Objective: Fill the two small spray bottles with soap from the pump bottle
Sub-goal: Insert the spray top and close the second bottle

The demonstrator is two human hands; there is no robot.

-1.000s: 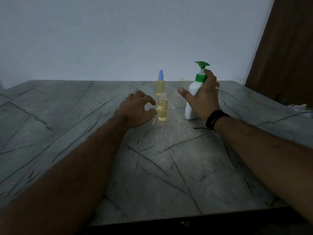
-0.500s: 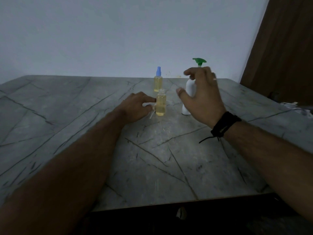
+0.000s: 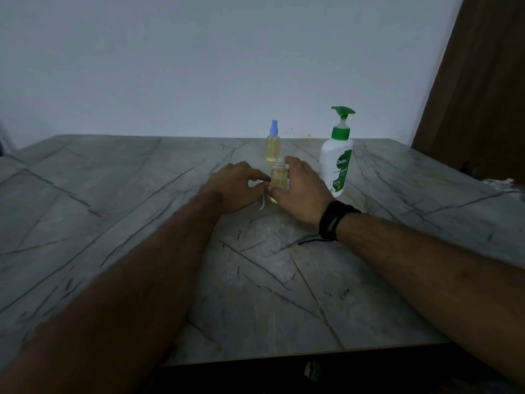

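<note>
**A:** So, going left to right: the left hand [image 3: 235, 186] sits on the grey veined marble surface [image 3: 113, 194], fingers curled around a small white spray cap with a thin dip tube [image 3: 262, 199] poking out underneath. Pretty sure it's pinched on that cap, though the cap itself is mostly hidden.

**B:** And the bottle right next to it?

**A:** That's the small clear open-necked spray bottle with yellowish soap [image 3: 279, 177], standing upright between both hands. The right hand [image 3: 301, 189], black band on the wrist, wraps its thumb and fingers around it.

**B:** What about the second one?

**A:** The small clear spray bottle with the blue cap [image 3: 273, 143] is upright farther back, near the wall, apart from the hands. Also yellowish inside.

**B:** Pump bottle?

**A:** The white pump bottle with green pump and green label [image 3: 338, 155] stands just right of the right hand, nobody touching it.
</note>
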